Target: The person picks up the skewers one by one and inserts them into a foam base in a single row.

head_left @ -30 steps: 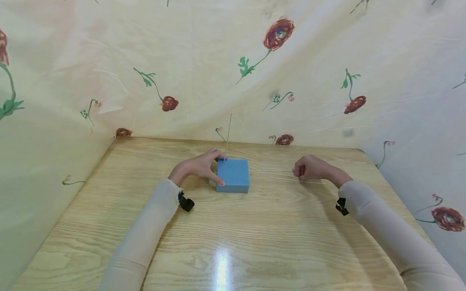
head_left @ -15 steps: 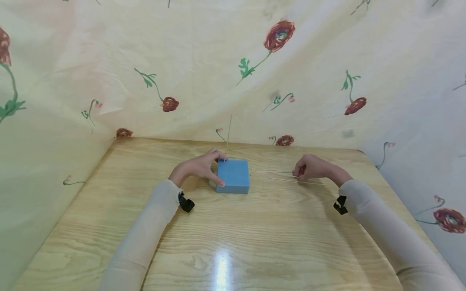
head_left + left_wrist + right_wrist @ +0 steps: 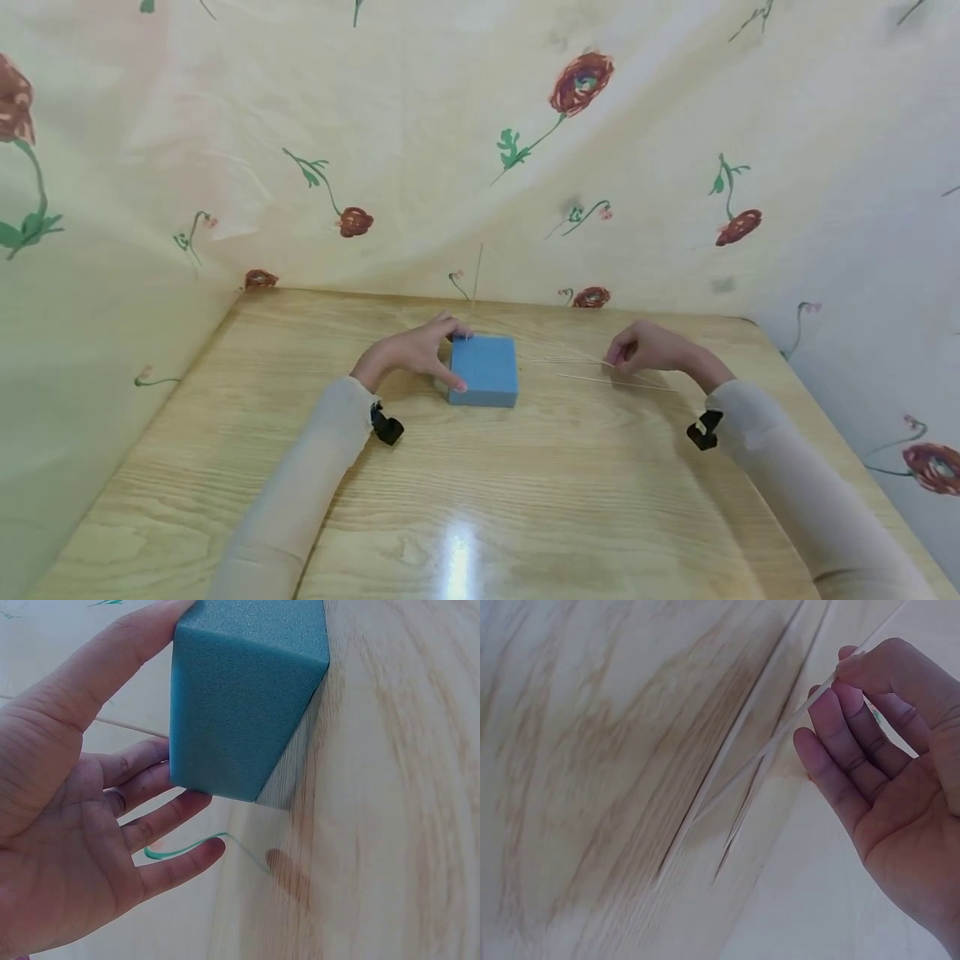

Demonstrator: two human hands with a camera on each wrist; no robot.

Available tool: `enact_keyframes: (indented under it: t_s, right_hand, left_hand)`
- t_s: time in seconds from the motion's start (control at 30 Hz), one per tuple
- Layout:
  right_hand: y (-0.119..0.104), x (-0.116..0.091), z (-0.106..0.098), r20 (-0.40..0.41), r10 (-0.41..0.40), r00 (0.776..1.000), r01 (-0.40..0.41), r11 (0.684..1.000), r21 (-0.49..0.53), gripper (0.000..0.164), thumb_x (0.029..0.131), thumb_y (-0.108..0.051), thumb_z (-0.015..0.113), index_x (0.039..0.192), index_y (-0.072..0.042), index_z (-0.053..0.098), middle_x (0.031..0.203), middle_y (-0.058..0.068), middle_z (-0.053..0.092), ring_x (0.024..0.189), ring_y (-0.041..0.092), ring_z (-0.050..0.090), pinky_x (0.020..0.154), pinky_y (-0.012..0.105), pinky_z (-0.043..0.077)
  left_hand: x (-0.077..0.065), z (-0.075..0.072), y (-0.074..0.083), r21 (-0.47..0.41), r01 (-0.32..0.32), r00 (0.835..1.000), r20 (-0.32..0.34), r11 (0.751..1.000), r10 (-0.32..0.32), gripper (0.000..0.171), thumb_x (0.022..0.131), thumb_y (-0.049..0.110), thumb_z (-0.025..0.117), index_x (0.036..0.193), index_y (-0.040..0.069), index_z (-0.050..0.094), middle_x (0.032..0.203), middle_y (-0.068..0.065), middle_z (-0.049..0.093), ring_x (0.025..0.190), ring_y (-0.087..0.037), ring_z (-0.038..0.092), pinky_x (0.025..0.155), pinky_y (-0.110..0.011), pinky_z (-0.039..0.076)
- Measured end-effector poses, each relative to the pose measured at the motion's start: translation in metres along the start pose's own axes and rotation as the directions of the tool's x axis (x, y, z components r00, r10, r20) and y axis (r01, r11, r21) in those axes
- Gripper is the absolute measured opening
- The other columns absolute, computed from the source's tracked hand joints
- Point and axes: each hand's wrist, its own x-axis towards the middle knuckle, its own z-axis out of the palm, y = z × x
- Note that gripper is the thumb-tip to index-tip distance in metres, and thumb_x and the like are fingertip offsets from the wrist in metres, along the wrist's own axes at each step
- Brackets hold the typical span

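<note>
A square blue foam block (image 3: 483,367) lies flat on the table, with one thin wooden stick (image 3: 476,287) standing nearly upright at its far left corner. My left hand (image 3: 412,350) grips the block from the left, thumb at the near edge and fingers at the far side. To the right, my right hand (image 3: 652,348) pinches another thin stick (image 3: 810,701) between thumb and forefinger. That stick slants down, its lower end over the loose sticks. In the right wrist view, several loose thin sticks (image 3: 712,769) lie on the table below the hand.
The pale wooden table (image 3: 480,475) ends at the back against a flower-printed cloth (image 3: 450,150), which also hangs at both sides. Black camera mounts (image 3: 387,428) sit on both wrists. A bright glare spot shows near the front.
My right hand has lifted slightly, and the pinched stick now tilts above the others. The left hand keeps its grip on the block. The head view has shifted slightly.
</note>
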Motion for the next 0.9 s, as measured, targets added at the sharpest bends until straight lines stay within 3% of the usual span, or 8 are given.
enact_keyframes:
  t_s: [0.5,0.7,0.9]
  right_hand:
    - [-0.002,0.006,0.003,-0.092,-0.015,0.996,0.028,0.989,0.145,0.012,0.09,-0.001,0.072,0.1,0.002,0.076,0.099,0.017,0.075,0.084,0.009,0.067,0.074,0.024,0.056]
    - [-0.012,0.013,0.003,-0.128,0.015,0.992,0.009,0.983,0.186,0.017,0.092,-0.005,0.072,0.105,0.005,0.074,0.102,0.02,0.074,0.086,0.009,0.068,0.075,0.024,0.056]
    - [-0.027,0.017,0.004,-0.191,-0.001,0.982,0.051,0.965,0.257,0.023,0.093,-0.003,0.071,0.109,0.012,0.07,0.107,0.027,0.072,0.087,0.007,0.069,0.076,0.024,0.057]
  left_hand:
    - [0.002,0.001,-0.003,0.004,-0.012,1.0,-0.006,1.0,0.012,0.086,0.082,0.026,0.088,0.15,0.003,0.04,0.148,-0.016,0.036,0.139,-0.032,0.036,0.12,-0.049,0.032]
    - [0.002,-0.001,-0.002,-0.008,-0.005,1.0,-0.006,1.0,0.005,0.087,0.082,0.025,0.088,0.15,0.004,0.039,0.148,-0.015,0.035,0.139,-0.032,0.036,0.12,-0.049,0.031]
    - [0.002,0.0,-0.002,-0.002,-0.011,1.0,-0.002,1.0,0.011,0.086,0.082,0.026,0.088,0.149,0.003,0.04,0.148,-0.016,0.035,0.139,-0.031,0.036,0.12,-0.049,0.032]
